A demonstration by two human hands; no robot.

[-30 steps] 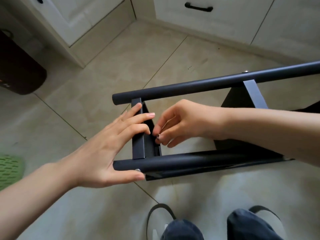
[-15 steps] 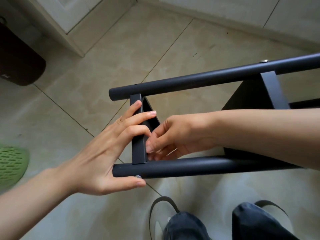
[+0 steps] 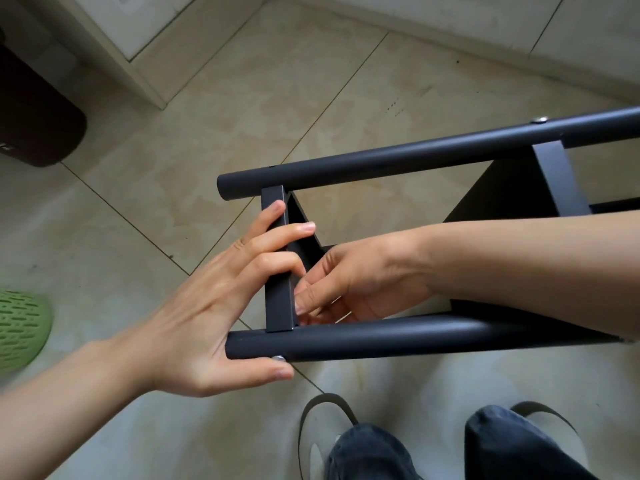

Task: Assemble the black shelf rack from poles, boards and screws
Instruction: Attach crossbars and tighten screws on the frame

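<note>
Black shelf rack (image 3: 415,258) lies on its side over the tiled floor (image 3: 242,116), centre toward 3 o'clock. Left hand (image 3: 214,306) grips the end board (image 3: 277,299), thumb under the near pole (image 3: 398,336) beside a screw (image 3: 279,358). Right hand (image 3: 353,285) pinches inside; what it holds is hidden.

2 poles (image 3: 398,161), 2 boards (image 3: 277,265), 2 screws (image 3: 278,358), 2 hands (image 3: 207,306).

Head-worn, wide-angle, looking steeply down, close over the shelf rack (image 3: 398,244) and tiled floor (image 3: 214,126).
</note>
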